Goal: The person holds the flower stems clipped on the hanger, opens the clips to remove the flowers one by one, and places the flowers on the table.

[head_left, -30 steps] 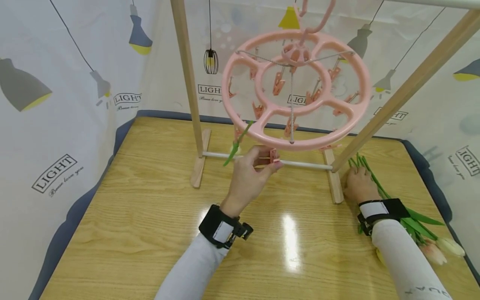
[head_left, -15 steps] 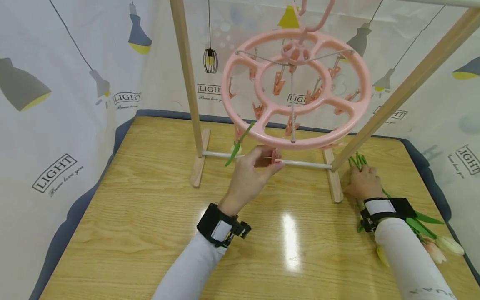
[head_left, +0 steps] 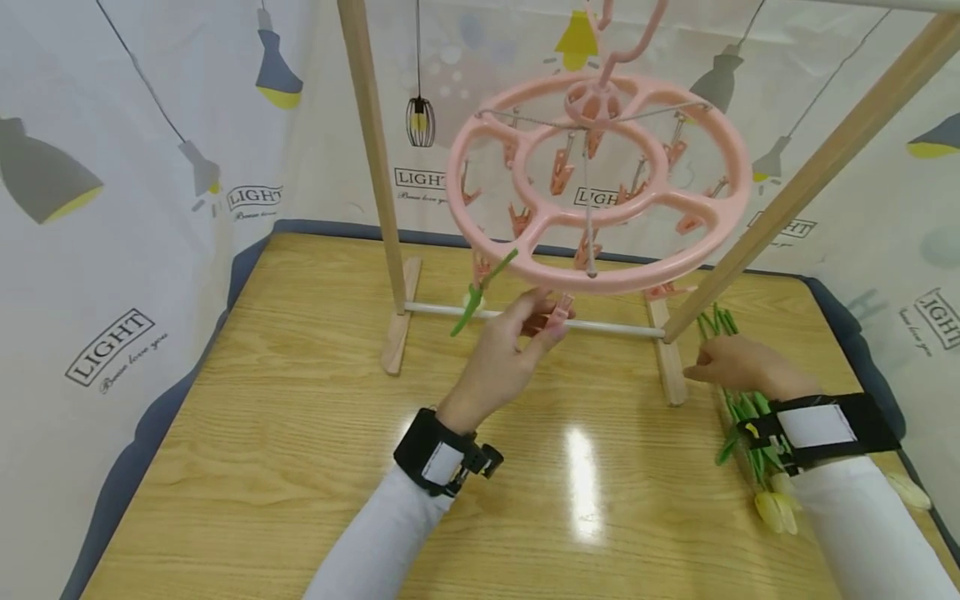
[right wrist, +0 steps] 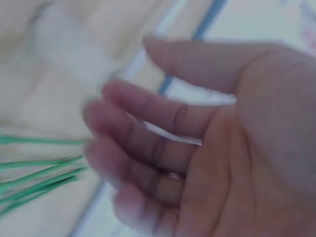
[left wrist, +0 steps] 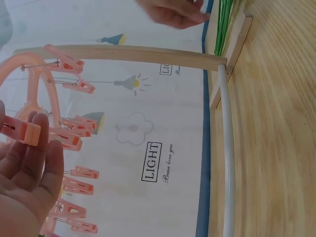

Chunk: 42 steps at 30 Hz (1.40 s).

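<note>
My left hand point(head_left: 501, 354) pinches a pink clothespin point(head_left: 561, 312) below the front rim of a round pink hanging dryer point(head_left: 637, 282). In the left wrist view that clothespin point(left wrist: 27, 132) lies between thumb and fingers. My right hand point(head_left: 742, 364) is over the bundle of artificial tulips on the right, beside the stand's foot. Its fingers curl loosely with nothing between them in the right wrist view, where green stems point(right wrist: 42, 163) show past the fingertips. A yellow tulip point(head_left: 776, 511) lies by my right sleeve. One tulip stem point(head_left: 474, 307) hangs at the dryer's left front.
A wooden stand with slanted posts point(head_left: 810, 179) and a white lower bar point(head_left: 622, 329) surrounds the dryer. Several other pink clothespins point(head_left: 561, 171) dangle from it. Printed cloth point(head_left: 187, 292) lines the back and sides of the wooden table point(head_left: 300, 467).
My right hand has lifted off the tulip stems and turned, its wrist moving right. The dryer has shifted slightly, and the clothespin in my left hand has tilted and moved a little right.
</note>
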Each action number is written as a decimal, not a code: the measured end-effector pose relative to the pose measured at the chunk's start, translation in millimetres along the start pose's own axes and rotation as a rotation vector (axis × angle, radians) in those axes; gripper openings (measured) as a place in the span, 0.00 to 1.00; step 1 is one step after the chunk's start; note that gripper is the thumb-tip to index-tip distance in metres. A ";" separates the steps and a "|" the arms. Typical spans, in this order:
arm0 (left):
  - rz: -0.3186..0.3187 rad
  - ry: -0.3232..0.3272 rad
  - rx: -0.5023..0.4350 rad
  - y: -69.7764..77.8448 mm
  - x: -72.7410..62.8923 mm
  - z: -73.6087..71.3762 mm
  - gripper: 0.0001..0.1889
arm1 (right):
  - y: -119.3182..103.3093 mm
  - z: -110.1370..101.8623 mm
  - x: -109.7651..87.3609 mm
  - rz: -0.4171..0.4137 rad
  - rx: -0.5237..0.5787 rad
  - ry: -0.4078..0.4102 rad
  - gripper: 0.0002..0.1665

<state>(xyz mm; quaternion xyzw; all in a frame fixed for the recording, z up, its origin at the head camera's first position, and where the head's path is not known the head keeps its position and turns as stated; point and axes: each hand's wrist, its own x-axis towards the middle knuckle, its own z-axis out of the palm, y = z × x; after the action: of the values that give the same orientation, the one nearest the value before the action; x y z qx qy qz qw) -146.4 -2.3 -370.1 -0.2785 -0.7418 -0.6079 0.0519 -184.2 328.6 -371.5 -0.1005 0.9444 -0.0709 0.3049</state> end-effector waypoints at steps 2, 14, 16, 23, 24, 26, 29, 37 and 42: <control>0.000 -0.004 -0.011 0.5 -0.4 0.3 0.20 | -20.2 -6.2 -6.7 -0.108 -0.006 0.037 0.22; -0.066 -0.045 -0.001 0.9 -4.6 0.3 0.18 | -109.5 -18.0 -17.9 -0.473 0.460 0.216 0.45; -0.070 -0.052 0.013 -0.4 -5.6 -0.1 0.18 | -118.6 -18.6 -13.6 -0.516 0.558 0.242 0.45; -0.097 -0.092 0.041 -7.1 -11.8 -4.8 0.15 | -140.9 -19.7 -5.3 -0.600 0.737 0.351 0.24; -0.097 -0.084 0.031 -8.6 -13.2 -6.4 0.14 | -141.8 -19.8 -5.0 -0.621 0.750 0.361 0.21; -0.085 -0.052 0.017 -11.3 -16.0 -10.8 0.13 | -142.2 -20.0 -5.4 -0.643 0.752 0.380 0.17; -0.035 0.025 -0.012 -13.7 -19.4 -18.5 0.12 | -140.0 -20.7 -6.3 -0.639 0.740 0.397 0.15; 0.109 0.308 -0.009 -19.2 -21.6 -34.1 0.10 | -125.1 -21.5 -7.6 -0.619 0.727 0.374 0.11; 0.134 0.377 0.054 -23.9 -21.4 -38.8 0.09 | -109.3 -20.8 -8.0 -0.569 0.737 0.382 0.12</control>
<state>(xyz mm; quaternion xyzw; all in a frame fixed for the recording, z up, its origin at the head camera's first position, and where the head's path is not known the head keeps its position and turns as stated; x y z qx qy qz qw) -149.9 -48.5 -389.9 -0.2068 -0.7148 -0.6243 0.2378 -174.0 226.0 -328.9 -0.2250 0.8307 -0.4971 0.1105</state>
